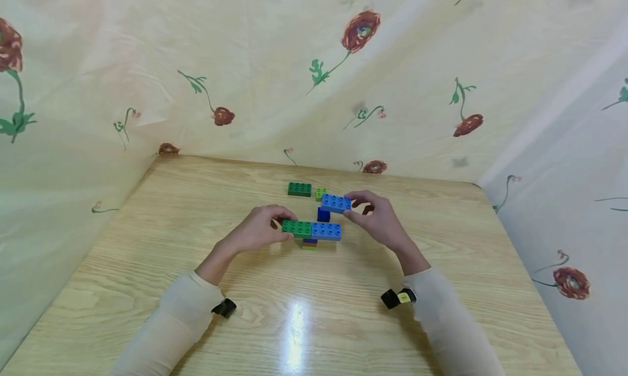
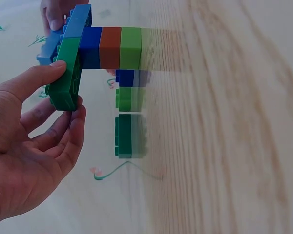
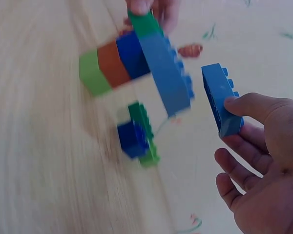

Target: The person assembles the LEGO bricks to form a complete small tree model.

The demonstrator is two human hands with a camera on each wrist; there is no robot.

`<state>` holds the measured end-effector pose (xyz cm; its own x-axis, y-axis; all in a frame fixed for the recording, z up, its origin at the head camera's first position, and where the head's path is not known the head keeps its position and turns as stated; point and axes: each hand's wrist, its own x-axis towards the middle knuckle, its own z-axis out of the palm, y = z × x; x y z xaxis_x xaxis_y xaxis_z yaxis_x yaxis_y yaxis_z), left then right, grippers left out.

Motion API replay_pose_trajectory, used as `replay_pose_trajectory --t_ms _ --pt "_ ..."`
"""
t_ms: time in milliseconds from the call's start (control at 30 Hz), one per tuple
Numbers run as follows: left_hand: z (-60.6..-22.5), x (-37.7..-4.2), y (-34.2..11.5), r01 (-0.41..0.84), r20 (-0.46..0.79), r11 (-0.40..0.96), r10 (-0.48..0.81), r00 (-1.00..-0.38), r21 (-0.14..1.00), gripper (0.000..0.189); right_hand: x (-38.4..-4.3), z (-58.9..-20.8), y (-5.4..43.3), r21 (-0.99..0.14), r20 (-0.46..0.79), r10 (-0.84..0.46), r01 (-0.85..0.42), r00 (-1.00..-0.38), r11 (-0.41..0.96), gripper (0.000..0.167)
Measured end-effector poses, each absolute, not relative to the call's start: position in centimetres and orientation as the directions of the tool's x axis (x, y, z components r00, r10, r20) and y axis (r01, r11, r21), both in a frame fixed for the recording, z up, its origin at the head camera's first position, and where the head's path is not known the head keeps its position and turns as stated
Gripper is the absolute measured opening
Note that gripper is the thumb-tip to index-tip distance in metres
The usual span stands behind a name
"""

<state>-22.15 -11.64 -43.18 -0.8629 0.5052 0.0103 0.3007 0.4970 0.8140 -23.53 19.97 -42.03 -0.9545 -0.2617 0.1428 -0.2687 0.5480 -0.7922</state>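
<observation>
My left hand (image 1: 260, 228) pinches a green brick (image 1: 296, 229) between thumb and fingers. That brick lies end to end with a light blue brick (image 1: 326, 231) on top of a short column. In the left wrist view the column stacks a light green block (image 2: 131, 48) at the table, an orange block (image 2: 110, 48) and a dark blue block (image 2: 90, 47). A second light blue brick (image 3: 220, 100) is pinched by my right hand (image 1: 375, 219), raised behind and right of the column, studs up. The right wrist view shows it apart from the built piece.
Behind the column, a small dark blue block (image 1: 323, 214), a small light green block (image 1: 320, 193) and a dark green brick (image 1: 300, 189) sit on the wooden table (image 1: 235, 332). A flowered cloth (image 1: 275, 92) hangs along the table's back and sides.
</observation>
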Motion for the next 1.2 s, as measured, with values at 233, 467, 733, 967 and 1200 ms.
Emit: replay_pose_trajectory --t_ms 233,467,733,967,1200 --pt "-43.4 -22.1 -11.4 0.310 0.019 0.501 0.504 -0.864 0.808 0.034 -21.1 -41.5 18.2 -0.788 0.176 -0.318 -0.326 -0.932 0.522 0.035" --pt "-43.5 -22.2 -11.1 0.327 0.032 0.510 0.503 -0.863 0.795 0.034 -20.4 -42.2 16.6 -0.795 0.179 -0.348 -0.344 -0.920 0.500 0.035" --pt "-43.4 -22.1 -11.1 0.321 0.025 0.509 0.506 -0.862 0.799 0.040 -20.3 -42.6 15.7 -0.780 0.168 -0.348 -0.340 -0.923 0.526 0.035" --pt "-43.3 -22.0 -11.0 0.303 0.014 0.507 0.497 -0.868 0.807 0.042 -20.5 -42.9 15.2 -0.771 0.158 -0.369 -0.348 -0.916 0.533 0.035" --pt "-43.3 -22.0 -10.8 0.306 0.013 0.512 0.497 -0.867 0.803 0.041 -20.3 -43.0 15.0 -0.757 0.167 -0.374 -0.361 -0.912 0.544 0.033"
